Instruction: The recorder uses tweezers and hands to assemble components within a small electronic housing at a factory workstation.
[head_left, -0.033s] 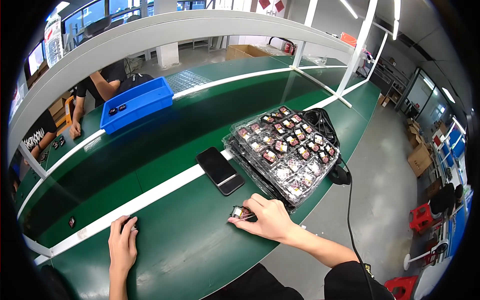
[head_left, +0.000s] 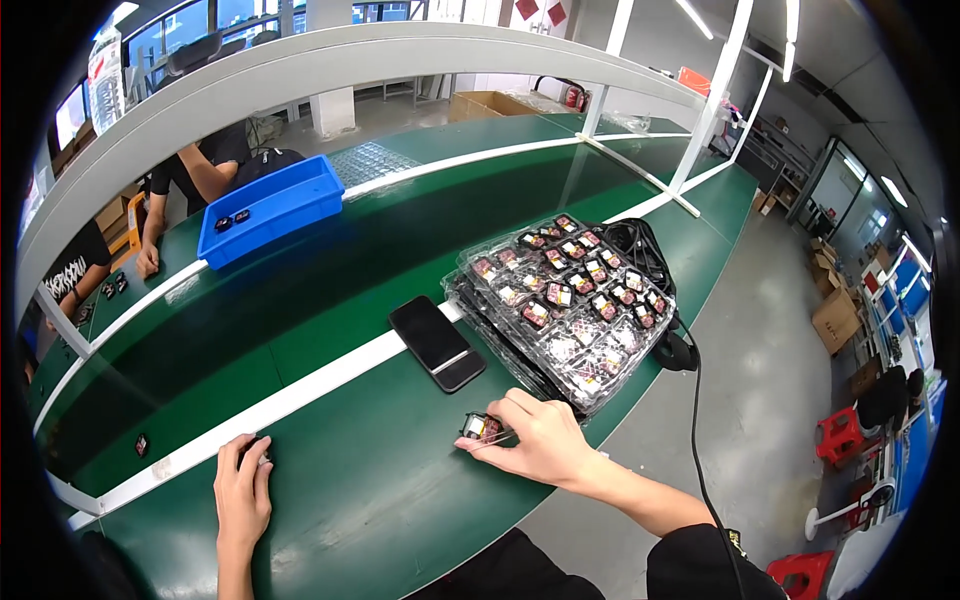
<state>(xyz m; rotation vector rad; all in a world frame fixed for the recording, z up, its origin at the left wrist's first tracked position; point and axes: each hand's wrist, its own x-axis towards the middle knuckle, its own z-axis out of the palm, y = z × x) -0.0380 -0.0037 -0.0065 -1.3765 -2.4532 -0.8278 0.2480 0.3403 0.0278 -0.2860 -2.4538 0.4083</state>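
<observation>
Two bare hands work over a green counter (head_left: 340, 500). The right hand (head_left: 535, 435) pinches a small black-edged part (head_left: 479, 428) with a pale label between thumb and fingers, near the counter's near edge; whether it touches the surface is unclear. Further left, the left hand (head_left: 243, 490) curls around a dark piece (head_left: 263, 452), mostly hidden by fingers. Beyond the right hand, stacked clear trays (head_left: 567, 352) carry similar parts, right of a dark phone (head_left: 437, 343). The part looks light, stiff, perhaps slippery; its side edges seem the best hold.
</observation>
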